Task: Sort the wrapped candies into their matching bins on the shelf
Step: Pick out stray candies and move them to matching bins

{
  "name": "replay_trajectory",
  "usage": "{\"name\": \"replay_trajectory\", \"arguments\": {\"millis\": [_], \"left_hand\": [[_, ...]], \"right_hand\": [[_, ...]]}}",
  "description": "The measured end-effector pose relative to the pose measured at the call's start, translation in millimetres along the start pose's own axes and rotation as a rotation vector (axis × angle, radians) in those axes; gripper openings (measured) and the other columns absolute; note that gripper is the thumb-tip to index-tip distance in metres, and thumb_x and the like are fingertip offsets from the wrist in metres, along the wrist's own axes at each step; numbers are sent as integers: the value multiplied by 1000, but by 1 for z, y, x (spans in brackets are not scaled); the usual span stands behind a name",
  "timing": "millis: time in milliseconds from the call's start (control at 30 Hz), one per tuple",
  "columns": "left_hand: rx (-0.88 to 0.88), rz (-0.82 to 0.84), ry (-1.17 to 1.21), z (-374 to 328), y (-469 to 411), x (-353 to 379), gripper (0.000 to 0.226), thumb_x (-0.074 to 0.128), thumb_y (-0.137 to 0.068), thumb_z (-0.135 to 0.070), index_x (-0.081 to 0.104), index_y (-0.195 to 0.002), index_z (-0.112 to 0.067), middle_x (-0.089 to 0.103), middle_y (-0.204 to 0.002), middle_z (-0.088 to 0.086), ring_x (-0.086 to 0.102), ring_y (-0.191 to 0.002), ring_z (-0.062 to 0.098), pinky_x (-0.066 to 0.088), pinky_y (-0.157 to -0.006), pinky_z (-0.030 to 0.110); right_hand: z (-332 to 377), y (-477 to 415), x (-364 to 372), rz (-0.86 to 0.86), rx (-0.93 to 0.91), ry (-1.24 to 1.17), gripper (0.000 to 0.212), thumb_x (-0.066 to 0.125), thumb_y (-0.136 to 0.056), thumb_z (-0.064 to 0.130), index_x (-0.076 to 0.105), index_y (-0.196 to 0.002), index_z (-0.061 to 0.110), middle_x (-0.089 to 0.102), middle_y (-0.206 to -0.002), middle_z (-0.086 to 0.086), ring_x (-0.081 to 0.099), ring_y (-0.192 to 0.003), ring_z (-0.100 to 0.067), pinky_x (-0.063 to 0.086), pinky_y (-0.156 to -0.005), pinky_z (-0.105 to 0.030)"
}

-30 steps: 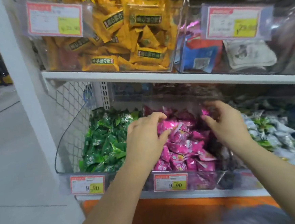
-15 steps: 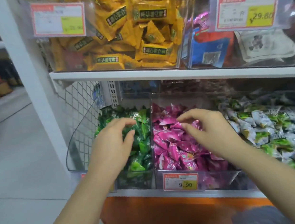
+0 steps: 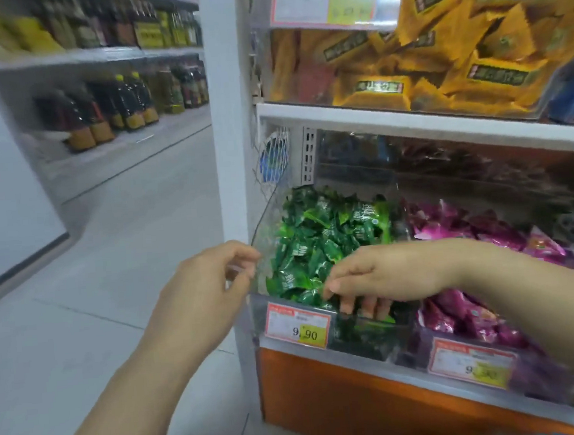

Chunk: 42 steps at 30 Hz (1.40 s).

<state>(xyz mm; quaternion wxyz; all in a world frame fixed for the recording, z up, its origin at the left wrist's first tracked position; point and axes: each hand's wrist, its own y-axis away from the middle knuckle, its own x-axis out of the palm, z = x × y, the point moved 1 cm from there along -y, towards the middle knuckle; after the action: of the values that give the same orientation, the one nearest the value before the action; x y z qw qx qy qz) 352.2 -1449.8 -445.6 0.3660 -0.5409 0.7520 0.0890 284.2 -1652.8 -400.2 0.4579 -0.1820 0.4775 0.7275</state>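
L hand [image 3: 202, 292]: bare, nails short
R hand [image 3: 396, 272]: bare, nails short & plain, knuckle creases visible
L forearm [image 3: 121, 395]: bare all the way to bottom frame edge, slim
R forearm [image 3: 543, 300]: bare to R frame edge, slightly motion-blurred near border

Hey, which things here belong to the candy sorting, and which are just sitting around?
Job: green candies, pink candies, clear bin, left hand, right hand.
Just there: yellow packets above, price tag, bottles across the aisle.
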Motion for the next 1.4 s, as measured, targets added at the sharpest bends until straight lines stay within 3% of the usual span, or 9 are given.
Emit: {"name": "replay_trajectory", "arguments": {"millis": [167,433,567,700,767,867,1100,1233,1400], "left_hand": [[-40,64,9,5,-10,1,26,58,-90,-21,58,-82,-46,64,-83,-21,60,-78,0,51,-81,33],[-53,19,63,11,-21,6,17,61,-88,-23,65,-82,-39,65,-75,-16,62,-73,3,51,-76,31],[-28,23,82,13,-20,7,18,62,-87,-22,65,-81,-38,65,-75,-17,56,-65,0,43,-65,17],[-20,23,103,10,-21,7,18,62,-88,-19,66,-78,-34,66,-75,-15,57,-66,-3,38,-61,6],[-22,18,111,10,-22,8,19,62,-87,-19,66,-76,-34,67,-74,-14,58,-68,-2,39,-63,5],[-21,13,128,9,-24,6,19,63,-86,-20,67,-74,-34,67,-74,-12,60,-69,-1,40,-63,5],[-3,32,98,6,-24,2,19,64,-86,-18,67,-73,-32,67,-71,-17,60,-71,-3,39,-62,5],[9,35,90,5,-24,1,20,63,-86,-16,67,-73,-31,67,-69,-18,60,-74,-5,37,-64,3],[16,40,84,6,-26,0,21,63,-85,-16,67,-73,-32,68,-70,-16,60,-73,-6,38,-65,4]], "right_hand": [[5,-24,-3,296,243,-8,44,25,-100,46,45,-135,28,50,-132,5,64,-92,-17,52,-91,-42],[6,-50,-15,249,164,79,43,28,-101,38,31,-144,37,28,-153,9,54,-117,-15,44,-100,-39],[-1,-51,-24,156,47,187,48,31,-102,23,24,-146,41,41,-141,13,51,-121,-11,40,-101,-26],[-9,-52,-28,79,-19,350,56,36,-100,15,22,-146,42,28,-152,13,29,-137,-7,23,-102,-17],[-9,-52,-28,41,-23,364,59,35,-99,10,21,-146,44,43,-144,10,46,-122,-6,34,-103,-23],[-5,-53,-31,24,-42,306,58,32,-100,11,19,-146,42,55,-122,13,66,-85,-5,55,-81,-28],[19,-84,-29,83,-357,343,43,59,-91,18,52,-133,27,62,-117,10,60,-83,5,49,-75,-10],[10,-118,-2,221,-431,678,67,72,-79,36,41,-139,39,52,-131,6,44,-116,-13,40,-98,-38],[8,-120,4,175,-424,936,58,68,-80,44,43,-132,42,44,-119,3,30,-113,-15,36,-83,-36]]}}
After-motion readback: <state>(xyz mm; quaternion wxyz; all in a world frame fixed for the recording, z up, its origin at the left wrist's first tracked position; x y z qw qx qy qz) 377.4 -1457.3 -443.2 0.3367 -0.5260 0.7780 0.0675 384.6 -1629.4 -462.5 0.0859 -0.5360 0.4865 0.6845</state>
